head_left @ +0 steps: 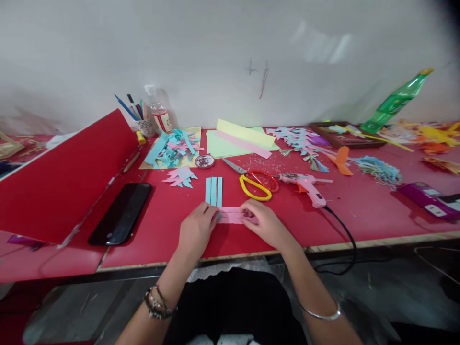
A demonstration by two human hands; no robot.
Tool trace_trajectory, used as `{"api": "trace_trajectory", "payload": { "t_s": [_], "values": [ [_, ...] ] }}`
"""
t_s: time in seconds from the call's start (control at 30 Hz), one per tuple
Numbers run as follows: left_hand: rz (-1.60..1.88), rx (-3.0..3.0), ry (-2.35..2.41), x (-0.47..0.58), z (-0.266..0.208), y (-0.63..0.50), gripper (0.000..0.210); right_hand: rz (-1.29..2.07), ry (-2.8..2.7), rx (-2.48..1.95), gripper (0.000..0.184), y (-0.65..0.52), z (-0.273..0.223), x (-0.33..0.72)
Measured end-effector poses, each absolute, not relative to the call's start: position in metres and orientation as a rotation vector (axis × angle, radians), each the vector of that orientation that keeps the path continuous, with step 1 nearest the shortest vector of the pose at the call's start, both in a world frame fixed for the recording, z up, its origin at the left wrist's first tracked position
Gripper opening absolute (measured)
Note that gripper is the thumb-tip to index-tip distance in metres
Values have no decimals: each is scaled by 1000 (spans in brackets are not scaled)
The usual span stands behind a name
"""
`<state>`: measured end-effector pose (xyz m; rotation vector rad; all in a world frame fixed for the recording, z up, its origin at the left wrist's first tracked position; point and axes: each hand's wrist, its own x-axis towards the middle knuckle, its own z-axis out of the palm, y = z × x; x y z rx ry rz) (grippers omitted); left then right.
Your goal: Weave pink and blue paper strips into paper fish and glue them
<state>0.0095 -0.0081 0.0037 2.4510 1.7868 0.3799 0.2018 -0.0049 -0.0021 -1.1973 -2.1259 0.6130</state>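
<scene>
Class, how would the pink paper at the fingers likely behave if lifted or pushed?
The pink paper is probably light and floppy, since it looks thin. Lying flat, it seems likelier to slide than roll.

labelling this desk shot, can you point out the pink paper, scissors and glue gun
pink paper (230, 219), head view, its exposed middle
scissors (243, 170), head view, blade near the pivot
glue gun (305, 181), head view, upper body

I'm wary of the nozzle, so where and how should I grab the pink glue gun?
Probably by the handle, coming from the near side with the right hand: the glue gun lies on its side, handle slanting toward the near table edge, nozzle pointing left toward the scissors.
</scene>
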Motion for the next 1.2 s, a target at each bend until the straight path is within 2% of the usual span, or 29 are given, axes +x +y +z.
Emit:
{"api": "trace_trajectory", "payload": {
  "t_s": [0.13,0.67,0.93,1.1,1.2],
  "values": [
    [345,2478,1826,11,3,-9,20,536,-2254,-1122,27,-5,-5,202],
    [385,2479,1825,12,-1,-10,19,640,-2052,-1248,7,-7,-3,202],
    [402,2488,1836,12,-3,-12,20,526,-1929,-1321,11,-9,-6,204],
    [397,2487,1850,11,-4,-11,20,410,-1743,-1381,4,-9,-7,205],
    [385,2485,1854,11,-4,-11,19,375,-1692,-1382,10,-11,-7,205]
  ]
}}
